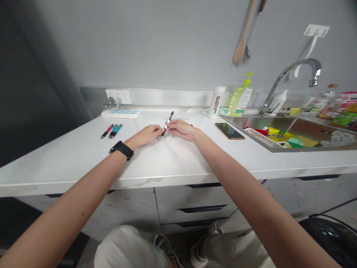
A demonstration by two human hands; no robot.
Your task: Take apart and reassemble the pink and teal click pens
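Observation:
Both my hands meet over the middle of the white counter [173, 160]. My left hand [147, 134], with a black watch on its wrist, and my right hand [182, 128] pinch a slim black and silver pen [166, 125] between them; the pen stands tilted, its clip end pointing up and away. A small red bit shows just behind my right hand. Three more pens [112, 131], one red and two teal, lie side by side on the counter to the left of my left hand.
A dark phone [230, 130] lies flat right of my hands, beside a steel sink [281, 123] holding a white basket and colourful packets. A white bottle [216, 101], green soap dispenser [241, 97], tap [292, 74] and power strip [121, 114] line the back wall.

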